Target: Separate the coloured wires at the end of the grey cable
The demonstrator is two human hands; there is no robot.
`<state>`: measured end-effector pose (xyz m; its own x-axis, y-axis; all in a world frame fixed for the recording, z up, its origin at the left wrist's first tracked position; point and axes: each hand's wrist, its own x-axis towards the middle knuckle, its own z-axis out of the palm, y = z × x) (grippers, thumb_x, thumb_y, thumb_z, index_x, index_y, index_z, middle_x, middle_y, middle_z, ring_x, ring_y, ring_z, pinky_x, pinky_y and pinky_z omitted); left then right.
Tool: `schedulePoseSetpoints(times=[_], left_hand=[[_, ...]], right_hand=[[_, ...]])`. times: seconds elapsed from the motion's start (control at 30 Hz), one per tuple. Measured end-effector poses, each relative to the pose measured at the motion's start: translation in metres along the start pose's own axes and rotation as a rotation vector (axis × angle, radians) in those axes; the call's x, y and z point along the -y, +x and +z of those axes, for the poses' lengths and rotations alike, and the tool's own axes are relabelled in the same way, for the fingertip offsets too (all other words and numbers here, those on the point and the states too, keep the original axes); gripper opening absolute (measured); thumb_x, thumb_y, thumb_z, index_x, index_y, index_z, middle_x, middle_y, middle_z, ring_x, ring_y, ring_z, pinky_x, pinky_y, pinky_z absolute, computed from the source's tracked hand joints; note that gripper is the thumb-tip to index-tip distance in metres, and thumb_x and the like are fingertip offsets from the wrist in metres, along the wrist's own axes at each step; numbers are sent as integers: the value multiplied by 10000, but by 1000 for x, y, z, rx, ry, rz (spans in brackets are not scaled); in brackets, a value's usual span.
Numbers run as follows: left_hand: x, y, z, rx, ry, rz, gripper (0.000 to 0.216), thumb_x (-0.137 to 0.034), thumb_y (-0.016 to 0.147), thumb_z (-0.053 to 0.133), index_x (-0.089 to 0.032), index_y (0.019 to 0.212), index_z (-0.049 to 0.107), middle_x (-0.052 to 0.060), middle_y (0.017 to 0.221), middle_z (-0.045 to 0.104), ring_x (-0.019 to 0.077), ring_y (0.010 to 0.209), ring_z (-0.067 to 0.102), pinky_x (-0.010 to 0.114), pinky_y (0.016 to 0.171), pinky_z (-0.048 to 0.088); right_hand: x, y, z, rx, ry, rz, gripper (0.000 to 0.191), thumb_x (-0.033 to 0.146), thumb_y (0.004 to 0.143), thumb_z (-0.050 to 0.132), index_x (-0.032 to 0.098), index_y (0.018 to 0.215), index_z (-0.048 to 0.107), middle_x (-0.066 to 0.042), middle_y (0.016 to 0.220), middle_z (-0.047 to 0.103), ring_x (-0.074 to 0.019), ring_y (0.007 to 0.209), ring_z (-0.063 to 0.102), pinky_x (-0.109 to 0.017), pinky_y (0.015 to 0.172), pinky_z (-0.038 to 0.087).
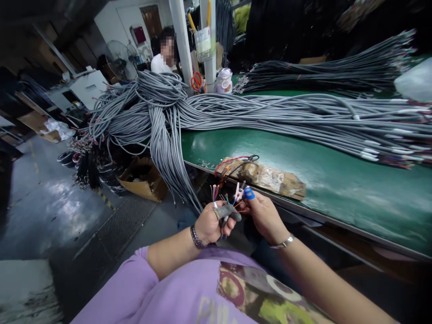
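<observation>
My left hand is closed around the end of a grey cable, with taped fingers. Thin coloured wires fan out from the stripped cable end above my fist. My right hand pinches a few of those wires, one fingertip capped in blue. Both hands meet just in front of the edge of the green bench. A watch sits on my left wrist and a bracelet on my right.
A huge heap of grey cables lies across the bench and spills off its left end toward the floor. A taped cardboard pad sits at the bench edge. A cardboard box stands below. Another person sits at the back.
</observation>
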<state>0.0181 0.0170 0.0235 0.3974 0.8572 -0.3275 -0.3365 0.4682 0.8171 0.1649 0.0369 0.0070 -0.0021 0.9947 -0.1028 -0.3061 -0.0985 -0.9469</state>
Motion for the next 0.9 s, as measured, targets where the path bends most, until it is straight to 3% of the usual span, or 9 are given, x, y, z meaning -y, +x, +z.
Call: schedulePoseSetpoints(times=[0.2, 0.37, 0.63, 0.9], left_hand=[[6, 3, 1, -4, -21, -10, 459, -531, 546, 794, -142, 682, 592, -10, 456, 563, 77, 296, 410, 202, 292, 255], [8, 5, 0, -24, -25, -17, 451, -528, 567, 784, -144, 682, 577, -16, 441, 547, 69, 297, 401, 194, 303, 235], [7, 3, 1, -52, -13, -40, 471, -541, 546, 782, -137, 665, 572, -7, 447, 553, 68, 302, 409, 197, 313, 240], [10, 6, -1, -73, -56, -21, 446, -507, 541, 789, -142, 680, 572, -1, 494, 586, 67, 312, 418, 194, 310, 255]], right_hand=[[-7, 8, 4, 137, 268, 169, 517, 722, 705, 659, 208, 752, 681, -6, 614, 597, -136, 517, 498, -285, 514, 437], [-11, 12, 7, 94, 435, 235, 445, 628, 648, 779, 198, 725, 695, 9, 593, 609, -109, 494, 511, -243, 489, 465], [-14, 14, 7, 53, 497, 232, 467, 603, 565, 838, 178, 712, 714, 16, 586, 635, -94, 486, 526, -223, 468, 470], [-12, 13, 9, 91, 510, 221, 439, 588, 601, 827, 176, 680, 699, 18, 548, 600, -93, 479, 507, -218, 457, 446]])
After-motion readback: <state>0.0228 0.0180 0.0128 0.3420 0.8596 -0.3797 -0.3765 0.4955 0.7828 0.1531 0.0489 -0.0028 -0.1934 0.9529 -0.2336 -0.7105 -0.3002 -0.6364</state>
